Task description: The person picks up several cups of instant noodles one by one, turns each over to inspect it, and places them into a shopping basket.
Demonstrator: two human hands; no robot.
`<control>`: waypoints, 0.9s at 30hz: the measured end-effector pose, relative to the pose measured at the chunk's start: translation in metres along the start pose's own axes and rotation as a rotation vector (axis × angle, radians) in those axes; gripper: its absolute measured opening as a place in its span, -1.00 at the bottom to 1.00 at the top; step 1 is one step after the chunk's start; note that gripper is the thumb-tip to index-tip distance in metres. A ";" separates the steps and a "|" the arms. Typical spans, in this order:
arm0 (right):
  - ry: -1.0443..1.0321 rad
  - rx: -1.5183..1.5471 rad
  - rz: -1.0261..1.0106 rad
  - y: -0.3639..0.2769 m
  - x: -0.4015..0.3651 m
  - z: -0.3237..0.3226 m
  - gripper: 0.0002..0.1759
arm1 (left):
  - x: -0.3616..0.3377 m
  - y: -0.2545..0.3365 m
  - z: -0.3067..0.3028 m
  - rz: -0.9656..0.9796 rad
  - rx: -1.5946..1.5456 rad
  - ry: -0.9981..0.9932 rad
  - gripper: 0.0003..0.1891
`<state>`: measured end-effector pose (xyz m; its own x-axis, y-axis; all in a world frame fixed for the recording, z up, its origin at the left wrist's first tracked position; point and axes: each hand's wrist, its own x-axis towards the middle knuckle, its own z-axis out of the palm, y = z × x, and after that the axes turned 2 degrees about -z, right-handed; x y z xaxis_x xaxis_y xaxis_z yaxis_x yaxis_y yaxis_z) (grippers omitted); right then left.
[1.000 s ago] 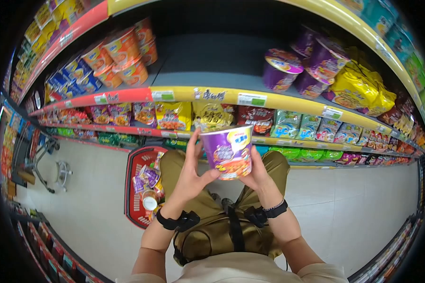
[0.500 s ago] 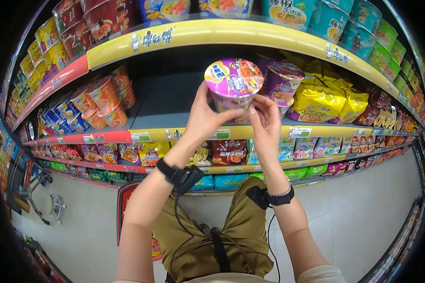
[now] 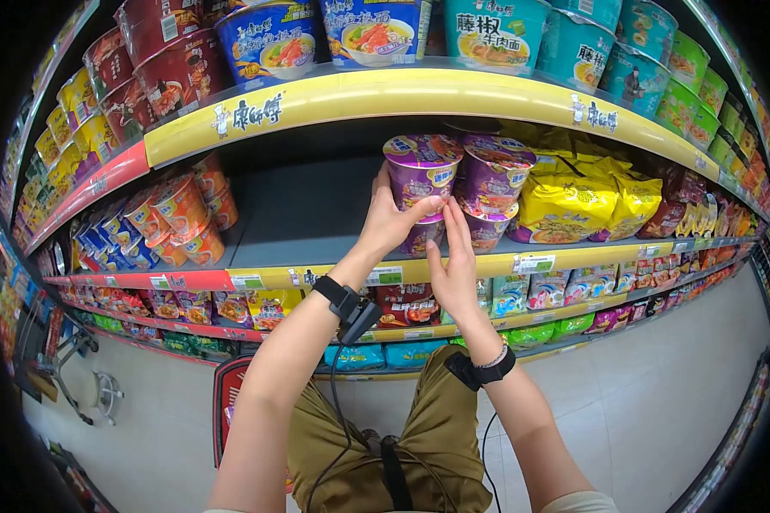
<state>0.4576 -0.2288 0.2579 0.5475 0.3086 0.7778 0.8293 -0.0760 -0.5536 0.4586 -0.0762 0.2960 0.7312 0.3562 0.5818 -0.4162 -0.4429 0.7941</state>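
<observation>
A purple instant noodle cup (image 3: 419, 181) stands upright on top of another purple cup (image 3: 421, 238) on the shelf. My left hand (image 3: 393, 224) grips the upper cup, fingers round its left side and thumb across its front. My right hand (image 3: 455, 269) has its fingers stretched upward, fingertips against the right front of the cups and thumb near the lower one. Directly to the right is a second stack of purple noodle cups (image 3: 494, 184), close beside the held one.
Yellow noodle bags (image 3: 565, 201) lie right of the cups; orange cups (image 3: 180, 205) stand at the left. A yellow shelf edge (image 3: 385, 92) runs overhead, with large noodle tubs (image 3: 376, 34) above it. A red basket (image 3: 229, 389) is by my leg.
Both hands have carried the purple cup from in front of the shelf back onto the lower cup, beside the other stack. It was tilted toward me and is now upright. My right fingers have straightened.
</observation>
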 end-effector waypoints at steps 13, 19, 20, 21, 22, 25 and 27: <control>0.035 -0.147 -0.142 0.010 -0.001 0.004 -0.31 | -0.007 0.002 -0.001 -0.001 0.103 0.022 0.09; 0.041 -0.154 -0.158 0.014 0.001 0.007 -0.32 | -0.013 0.016 0.000 -0.025 0.212 0.073 0.11; 0.057 -0.159 -0.157 0.013 0.001 0.008 -0.30 | -0.014 0.017 -0.001 -0.027 0.226 0.070 0.11; 0.070 -0.162 -0.157 0.012 0.001 0.008 -0.28 | -0.014 0.015 -0.004 -0.029 0.223 0.078 0.11; 0.061 -0.162 -0.164 0.012 0.001 0.008 -0.28 | -0.015 0.013 -0.008 -0.051 0.227 0.030 0.12; 0.017 -0.135 -0.151 0.010 -0.002 0.007 -0.27 | -0.034 0.006 -0.019 -0.099 0.252 0.013 0.11; 0.099 -0.190 -0.155 0.007 -0.007 0.009 -0.23 | -0.052 0.003 -0.032 -0.136 0.276 0.051 0.08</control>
<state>0.4581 -0.2226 0.2457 0.4125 0.2367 0.8797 0.9053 -0.2141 -0.3669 0.4019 -0.0700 0.2739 0.7392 0.4651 0.4870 -0.1487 -0.5926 0.7916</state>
